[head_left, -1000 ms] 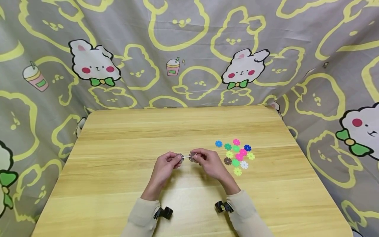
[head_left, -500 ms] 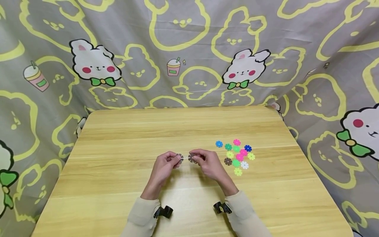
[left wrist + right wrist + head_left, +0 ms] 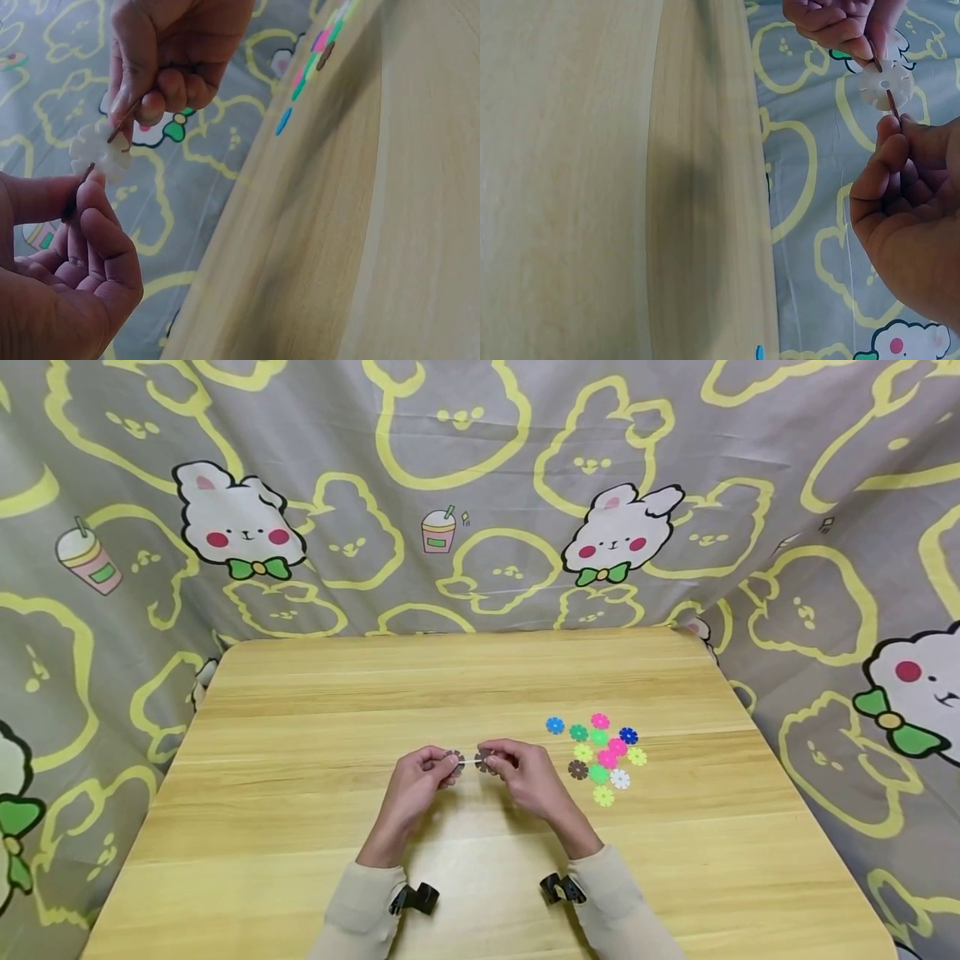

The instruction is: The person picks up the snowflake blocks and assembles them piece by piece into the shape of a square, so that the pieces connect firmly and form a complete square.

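Observation:
In the head view my left hand (image 3: 416, 783) and right hand (image 3: 534, 779) face each other above the table. Thumb and finger of the left hand pinch a brown notched disc (image 3: 457, 761); those of the right pinch a second brown notched disc (image 3: 483, 761). Between them, a white notched disc (image 3: 99, 152) bridges the two, seen edge-on from the head. Both wrist views show the brown discs crossing its rim from opposite sides, set into its slots. Fingers partly cover the brown discs.
To the right on the wooden table (image 3: 300, 827) lie several loose notched discs, among them a blue one (image 3: 555, 725), a brown one (image 3: 577, 769), a white one (image 3: 620, 778) and a yellow one (image 3: 603, 796). A patterned grey curtain (image 3: 495, 602) surrounds the table.
My right hand has shifted very slightly left and turned a little, and its brown disc shows a bit more of its face. The left hand stays almost still. The loose discs have not moved.

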### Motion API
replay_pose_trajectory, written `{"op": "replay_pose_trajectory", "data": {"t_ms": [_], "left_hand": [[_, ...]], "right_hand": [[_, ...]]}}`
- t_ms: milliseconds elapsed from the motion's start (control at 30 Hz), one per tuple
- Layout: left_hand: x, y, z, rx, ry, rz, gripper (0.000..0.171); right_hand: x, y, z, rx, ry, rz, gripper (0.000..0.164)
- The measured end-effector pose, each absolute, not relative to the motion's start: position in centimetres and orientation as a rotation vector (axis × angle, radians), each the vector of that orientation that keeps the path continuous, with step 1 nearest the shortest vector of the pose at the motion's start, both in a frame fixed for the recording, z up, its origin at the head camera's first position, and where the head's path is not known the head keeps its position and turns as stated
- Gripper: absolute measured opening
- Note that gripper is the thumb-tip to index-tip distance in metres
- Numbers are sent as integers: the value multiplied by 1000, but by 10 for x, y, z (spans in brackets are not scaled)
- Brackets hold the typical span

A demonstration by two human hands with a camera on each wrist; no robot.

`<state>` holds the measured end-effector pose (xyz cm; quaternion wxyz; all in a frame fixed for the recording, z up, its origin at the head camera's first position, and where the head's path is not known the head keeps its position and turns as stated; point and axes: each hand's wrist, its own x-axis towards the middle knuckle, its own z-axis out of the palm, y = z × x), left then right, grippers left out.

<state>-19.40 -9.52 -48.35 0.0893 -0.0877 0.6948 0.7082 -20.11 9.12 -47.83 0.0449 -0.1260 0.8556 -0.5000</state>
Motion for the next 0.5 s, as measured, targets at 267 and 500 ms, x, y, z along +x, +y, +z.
{"op": "replay_pose_trajectory", "data": {"t_ms": [267, 500], "left_hand": [[-194, -96, -484, -256, 2054, 2118, 16], [-194, -97, -483, -234, 2072, 2102, 17]], "right_hand": [[-202, 93, -477, -347, 2555, -1567, 27], [-203, 92, -477, -288, 2503, -1654, 20]]}}
